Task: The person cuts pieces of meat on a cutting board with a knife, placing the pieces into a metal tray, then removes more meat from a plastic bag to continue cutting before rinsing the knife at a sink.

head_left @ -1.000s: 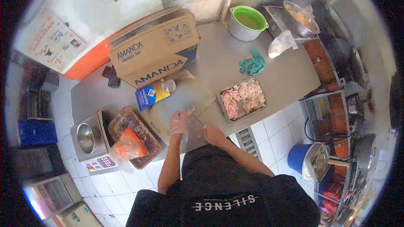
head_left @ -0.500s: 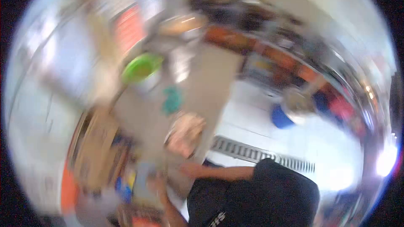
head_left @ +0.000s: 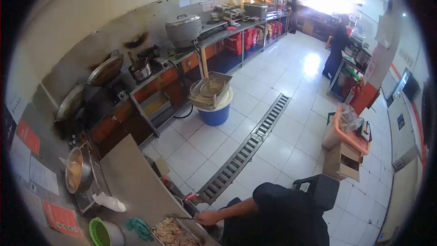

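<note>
My right hand [head_left: 207, 217] is closed at the edge of a grey metal worktop [head_left: 132, 168], at the bottom of the view. From its fingers a thin grey utensil [head_left: 183, 218] reaches left over the corner of a tray of pale, shredded-looking food [head_left: 173, 232]. I cannot tell the kind of utensil. A crumpled teal cloth [head_left: 139, 228] lies left of the tray, beside a white tub with a green basket [head_left: 100, 233] in it. Something red-handled [head_left: 191, 196] sticks out by the worktop's edge, just above the hand. My left hand is out of view.
Behind the worktop stand a large metal bowl [head_left: 78, 169] and a white bag [head_left: 109, 202]. A blue bucket [head_left: 214, 115] with strainers sits on the tiled floor near a drain grate [head_left: 255, 139]. A cardboard box [head_left: 343, 161] stands right. A person [head_left: 337, 45] stands farther back.
The view has swung up and right from a blurred look down at the worktop, now taking in the whole kitchen. My left hand has left the view; the food tray sits lower.
</note>
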Action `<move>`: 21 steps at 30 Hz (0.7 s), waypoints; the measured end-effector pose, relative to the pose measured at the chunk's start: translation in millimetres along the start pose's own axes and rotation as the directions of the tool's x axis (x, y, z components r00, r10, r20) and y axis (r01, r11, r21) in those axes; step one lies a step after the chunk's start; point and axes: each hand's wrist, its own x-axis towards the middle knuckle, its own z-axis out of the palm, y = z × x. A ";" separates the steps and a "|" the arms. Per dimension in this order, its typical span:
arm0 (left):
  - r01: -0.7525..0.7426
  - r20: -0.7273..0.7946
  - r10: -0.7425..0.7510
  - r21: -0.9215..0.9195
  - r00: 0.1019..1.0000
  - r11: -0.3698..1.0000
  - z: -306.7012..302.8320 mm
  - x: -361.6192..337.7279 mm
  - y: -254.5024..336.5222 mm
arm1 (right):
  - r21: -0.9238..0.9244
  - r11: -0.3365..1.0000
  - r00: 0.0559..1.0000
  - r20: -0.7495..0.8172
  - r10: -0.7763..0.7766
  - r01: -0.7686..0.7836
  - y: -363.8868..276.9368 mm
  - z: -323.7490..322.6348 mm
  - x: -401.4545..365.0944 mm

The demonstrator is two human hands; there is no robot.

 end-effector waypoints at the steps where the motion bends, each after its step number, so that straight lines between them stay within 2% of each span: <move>1: 0.000 0.023 0.000 0.005 1.000 1.000 1.8 4.6 0.0 | 0.029 1.000 0.999 -0.037 0.013 -0.012 -5.4 -11.6 7.8; 2: 0.005 0.035 -0.005 0.011 0.999 1.000 3.5 9.6 0.8 | -0.010 0.996 0.996 -0.004 0.090 -0.090 -12.5 -22.5 14.8; 5: 0.029 0.076 -0.031 0.024 0.997 0.999 8.9 22.0 2.8 | -0.030 0.999 1.000 0.018 0.016 -0.016 -3.5 -34.9 39.6; 8: 0.059 0.091 -0.063 0.042 0.994 0.997 14.5 32.9 0.1 | -0.059 0.995 0.995 -0.049 -0.086 0.083 2.2 -36.7 58.8; 11: 0.094 0.098 -0.100 0.058 0.990 0.994 20.5 44.3 -3.0 | 0.009 0.995 0.989 0.111 -0.100 0.099 -6.0 -58.5 74.6; 13: 0.134 0.092 -0.139 0.060 0.986 0.989 20.8 48.5 -8.4 | -0.022 0.993 0.990 0.077 -0.115 0.117 -6.6 -72.6 75.0; 15: 0.179 0.059 -0.182 0.051 0.982 0.983 14.6 40.3 -26.2 | -0.082 0.986 0.988 0.070 -0.137 0.143 3.9 -73.9 78.4; 16: 0.245 0.030 -0.246 0.051 0.969 0.968 4.7 23.7 -39.2 | -0.117 0.979 0.983 0.098 -0.158 0.169 26.0 -64.8 84.3; 17: 0.277 -0.013 -0.277 0.056 0.961 0.959 -3.7 3.3 -51.4 | -0.207 0.966 0.977 0.180 -0.115 0.152 31.9 -62.0 90.5; 18: 0.308 -0.060 -0.304 0.077 0.951 0.948 -12.5 -23.9 -64.8 | -0.269 0.940 0.968 0.193 -0.159 0.208 42.7 -61.3 87.0; 19: 0.286 -0.110 -0.272 0.151 0.956 0.946 -17.5 -57.7 -80.4 | -0.329 0.907 0.957 0.206 -0.202 0.262 25.7 -77.8 77.5; 20: 0.086 -0.155 -0.029 0.379 0.988 0.921 -18.6 -88.6 -97.5 | -0.288 0.958 0.964 0.254 0.074 0.003 -9.8 -95.0 73.0; 21: -0.023 -0.171 0.152 0.587 0.973 0.809 -20.5 -113.7 -104.1 | -0.152 0.986 0.985 0.167 -0.036 0.062 37.2 -71.6 79.4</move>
